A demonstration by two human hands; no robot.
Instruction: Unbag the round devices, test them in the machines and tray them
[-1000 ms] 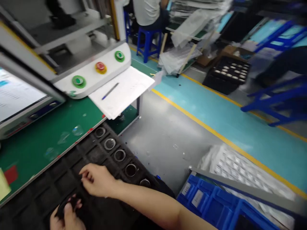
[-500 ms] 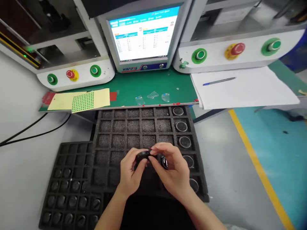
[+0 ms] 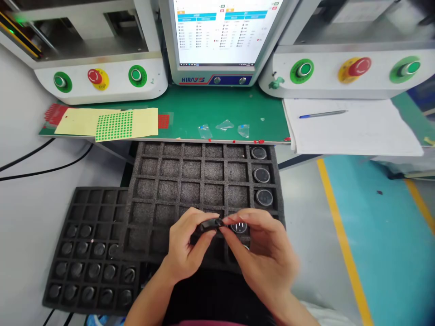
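A small black round part, seen almost edge-on, is held above the foam tray. My left hand is closed on its left side, thumb below and fingers above. The thumb and fingertip of my right hand pinch together at its right edge. Just behind the right fingers, a round part with a shiny dark face sits in a tray pocket, partly covered. More such discs lie in the tray's right column. My hands hide some of the near pockets.
A lower foam tray at the left holds several dark round parts. The green bench carries a sheet of green dot stickers, plastic scraps, white papers and a pen. Behind stand a monitor and button panels.
The view has tipped down and come nearer the bench. My left hand still grips the part, now turned more edge-on; my right fingertips stay at its right edge while that hand has swung rightward.
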